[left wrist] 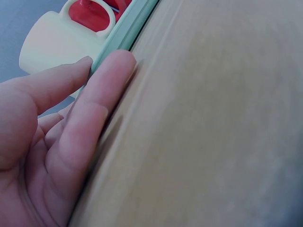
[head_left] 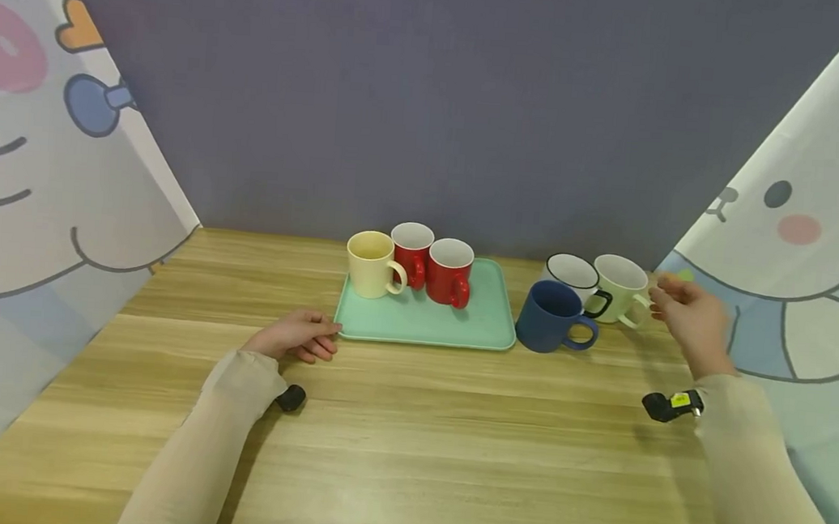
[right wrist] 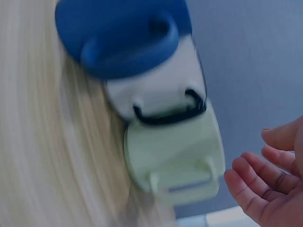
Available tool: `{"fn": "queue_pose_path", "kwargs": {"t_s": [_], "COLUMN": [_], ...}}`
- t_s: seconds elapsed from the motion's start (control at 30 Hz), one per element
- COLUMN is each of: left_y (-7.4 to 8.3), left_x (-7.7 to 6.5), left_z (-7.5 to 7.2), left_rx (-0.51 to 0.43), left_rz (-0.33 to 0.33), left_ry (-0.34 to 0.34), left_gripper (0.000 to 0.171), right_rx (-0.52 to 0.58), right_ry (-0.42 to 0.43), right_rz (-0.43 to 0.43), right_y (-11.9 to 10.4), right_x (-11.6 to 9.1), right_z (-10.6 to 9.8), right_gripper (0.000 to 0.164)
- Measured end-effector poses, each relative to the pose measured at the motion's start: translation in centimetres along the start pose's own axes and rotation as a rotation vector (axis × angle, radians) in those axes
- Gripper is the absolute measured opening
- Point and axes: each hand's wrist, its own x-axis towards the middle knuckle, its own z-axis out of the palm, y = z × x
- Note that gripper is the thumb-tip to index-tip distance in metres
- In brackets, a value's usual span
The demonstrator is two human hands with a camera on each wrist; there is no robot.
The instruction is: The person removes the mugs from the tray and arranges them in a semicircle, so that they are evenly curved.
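At the front left corner of the mint-green tray (head_left: 422, 327), my left hand (head_left: 296, 336) pinches the rim between thumb and fingers, as the left wrist view shows closely. On the tray stand a pale yellow mug (head_left: 369, 268) and two red mugs with white insides, one nearer (head_left: 447, 282), one behind (head_left: 407, 255). My right hand (head_left: 693, 323) is in the air beside the handle of a pale green mug (right wrist: 173, 153), holding nothing, its fingers loosely bent. Beside that mug are a white mug with black rim and handle (right wrist: 156, 87) and a dark blue mug (head_left: 548, 320).
The mugs on the right stand close together on the wooden table (head_left: 451, 443), the blue one next to the tray's right edge. A grey panel (head_left: 444, 118) rises behind. Cartoon-printed cloths hang at the left (head_left: 28, 210) and right (head_left: 820, 282).
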Motion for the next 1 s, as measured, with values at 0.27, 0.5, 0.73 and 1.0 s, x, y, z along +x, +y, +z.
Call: {"fn": "queue_pose_path", "kwargs": {"t_s": [0.27,0.5,0.73,1.0], "left_y": [-0.1,-0.2,0.1,0.1], "left_x": [-0.3,0.1,0.2,0.2], "left_z": [0.0,-0.2,-0.3,-0.3], "left_rx": [-0.01,-0.006,-0.023,-0.021], "left_rz": [0.0,0.009,0.005,0.003], "left_ry": [-0.002,-0.012,-0.012,-0.014], "left_gripper": [0.028,0.028,0.027,0.026], "right_rx": [-0.024,-0.133,-0.062,-0.055], "right_ry": [-0.027,-0.071,-0.141,-0.244], "right_rz": [-0.158,-0.247,-0.325,-0.409], "right_y": [-2.6,-4.5,-5.9,-6.9], "right_x": [-1.0,-2.4,-3.3,-3.6], "right_z": [3.3,5.8,8.9,12.8], "right_gripper": [0.034,0.028,0.024,0.016]}}
